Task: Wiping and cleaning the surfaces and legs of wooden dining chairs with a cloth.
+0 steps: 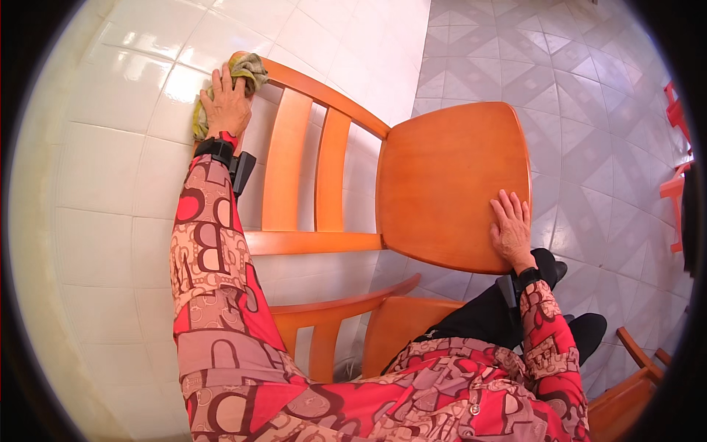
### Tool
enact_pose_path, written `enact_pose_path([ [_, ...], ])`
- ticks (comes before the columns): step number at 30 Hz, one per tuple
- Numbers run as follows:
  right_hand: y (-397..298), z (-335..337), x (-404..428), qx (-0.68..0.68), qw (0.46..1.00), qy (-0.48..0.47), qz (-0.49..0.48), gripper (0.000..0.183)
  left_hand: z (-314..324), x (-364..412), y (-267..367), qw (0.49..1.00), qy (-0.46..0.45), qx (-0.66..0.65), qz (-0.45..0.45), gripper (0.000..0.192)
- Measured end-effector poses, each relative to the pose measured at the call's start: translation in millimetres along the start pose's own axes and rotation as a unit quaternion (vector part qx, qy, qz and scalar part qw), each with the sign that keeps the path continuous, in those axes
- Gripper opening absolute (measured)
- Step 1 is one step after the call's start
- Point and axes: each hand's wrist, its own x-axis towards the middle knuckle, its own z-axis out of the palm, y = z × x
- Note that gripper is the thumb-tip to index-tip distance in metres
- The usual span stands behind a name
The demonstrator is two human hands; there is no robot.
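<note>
An orange-brown wooden chair [453, 177] stands before me beside the tiled wall, its slatted backrest reaching toward the left. My left hand [226, 108] lies over a crumpled grey and yellow-green cloth [249, 70] on the backrest's top rail, fingers spread; part of the cloth shows past the hand's far side and part beside the wrist. My right hand [511, 229] rests flat on the near right part of the wooden seat, with nothing in it.
White wall tiles [99, 177] run along the left. Another wooden chair [331, 317] is close in front of my body, partly hidden. A further wooden chair [624, 395] is at lower right, and red plastic stools [675, 193] are at the right rim. Patterned floor tiles [585, 138] lie beyond the seat.
</note>
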Motion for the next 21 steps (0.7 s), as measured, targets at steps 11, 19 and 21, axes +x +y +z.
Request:
enact_pose_path([
  [11,-12,-20,-2,0.015,0.999,0.021,-0.034,0.051,-62,-73,-40,0.994,-0.097,0.024,-0.051,0.030],
  [19,18,6,-11,0.041,0.998,-0.053,0.018,0.051,-75,-122,-4,0.974,-0.225,-0.019,-0.002,0.032],
  [21,26,12,-14,0.046,0.996,-0.075,0.031,0.052,-82,-136,2,0.956,-0.285,-0.070,0.008,0.029],
])
